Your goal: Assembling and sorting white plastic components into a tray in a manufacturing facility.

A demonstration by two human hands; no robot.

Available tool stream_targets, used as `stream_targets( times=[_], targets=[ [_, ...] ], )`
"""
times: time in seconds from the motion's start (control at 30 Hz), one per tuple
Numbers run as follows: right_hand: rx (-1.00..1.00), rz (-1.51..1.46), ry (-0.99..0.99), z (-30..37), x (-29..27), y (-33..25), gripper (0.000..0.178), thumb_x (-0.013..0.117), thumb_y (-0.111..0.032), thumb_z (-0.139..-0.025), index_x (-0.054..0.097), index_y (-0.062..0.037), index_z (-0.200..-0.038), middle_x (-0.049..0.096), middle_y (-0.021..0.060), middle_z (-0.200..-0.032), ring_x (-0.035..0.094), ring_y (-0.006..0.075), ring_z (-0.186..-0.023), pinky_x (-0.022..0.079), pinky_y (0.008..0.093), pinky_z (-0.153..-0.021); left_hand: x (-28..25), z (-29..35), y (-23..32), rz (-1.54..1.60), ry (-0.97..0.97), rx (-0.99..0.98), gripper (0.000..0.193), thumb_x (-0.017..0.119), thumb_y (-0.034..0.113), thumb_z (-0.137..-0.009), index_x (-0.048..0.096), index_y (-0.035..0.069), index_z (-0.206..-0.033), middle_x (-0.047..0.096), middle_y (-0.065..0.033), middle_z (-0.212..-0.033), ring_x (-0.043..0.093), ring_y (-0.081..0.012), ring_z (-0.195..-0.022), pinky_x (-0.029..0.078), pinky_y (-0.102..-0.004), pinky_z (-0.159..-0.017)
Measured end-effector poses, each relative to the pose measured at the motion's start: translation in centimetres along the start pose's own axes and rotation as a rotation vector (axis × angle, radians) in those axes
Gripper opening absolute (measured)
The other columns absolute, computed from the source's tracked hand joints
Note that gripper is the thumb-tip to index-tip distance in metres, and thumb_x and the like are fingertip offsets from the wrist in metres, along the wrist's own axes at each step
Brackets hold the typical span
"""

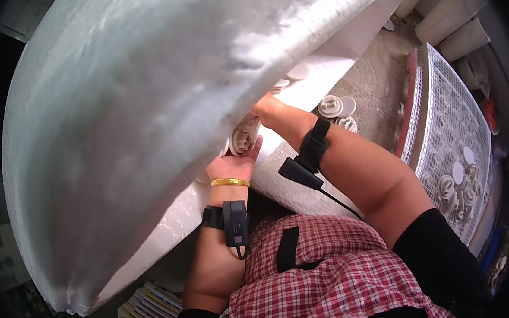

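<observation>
My left hand, with a gold bangle at its wrist, is palm up around white round plastic parts with ribbed, notched faces. Its thumb shows along their right side, while the other fingers are mostly hidden. Just above and to the right, my right hand reaches in behind the edge of a large, pale, blurred foam-like sheet. That sheet covers its fingers, so what they do cannot be seen. Further white round parts lie past my right hand on a white surface.
More white round parts rest on the grey floor at the right. A white mesh crate holds several similar pieces and discs. White rolls stand at the back right. A stack of papers or booklets sits at lower left.
</observation>
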State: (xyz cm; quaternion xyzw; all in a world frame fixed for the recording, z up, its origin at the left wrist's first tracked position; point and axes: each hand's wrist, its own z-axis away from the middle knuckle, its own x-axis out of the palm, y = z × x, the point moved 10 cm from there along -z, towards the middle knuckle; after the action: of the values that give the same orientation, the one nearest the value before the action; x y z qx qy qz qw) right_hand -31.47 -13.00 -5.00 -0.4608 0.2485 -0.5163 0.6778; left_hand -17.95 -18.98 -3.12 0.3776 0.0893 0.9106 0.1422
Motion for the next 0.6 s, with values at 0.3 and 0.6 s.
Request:
stream_targets(
  times=[0.3,0.6],
  targets=[
    [0.211,-0.012,-0.189,2.0,2.8,-1.3,0.088,0.073,-0.069,-0.069,0.056,-0.0077,-0.130,0.051,0.0135,-0.136,0.043,0.0296,-0.127,0.039,0.0524,-0.098,0.7,0.5,0.5,-0.011,-0.002,0.031,0.080,0.031,0.072,-0.088,0.039,0.015,-0.144,0.042,-0.0138,-0.144,0.041,-0.0368,-0.130,0.036,-0.0571,-0.105],
    [0.357,-0.167,-0.089,0.9,1.8,-1.3,0.058,0.074,-0.046,-0.082,0.061,-0.0044,-0.121,0.065,0.0135,-0.115,0.059,0.0282,-0.108,0.047,0.0427,-0.091,2.6,0.6,1.1,0.020,-0.115,0.069,0.080,0.033,0.067,-0.088,0.038,0.008,-0.142,0.041,-0.0171,-0.143,0.041,-0.0378,-0.130,0.035,-0.0595,-0.105]
  ],
)
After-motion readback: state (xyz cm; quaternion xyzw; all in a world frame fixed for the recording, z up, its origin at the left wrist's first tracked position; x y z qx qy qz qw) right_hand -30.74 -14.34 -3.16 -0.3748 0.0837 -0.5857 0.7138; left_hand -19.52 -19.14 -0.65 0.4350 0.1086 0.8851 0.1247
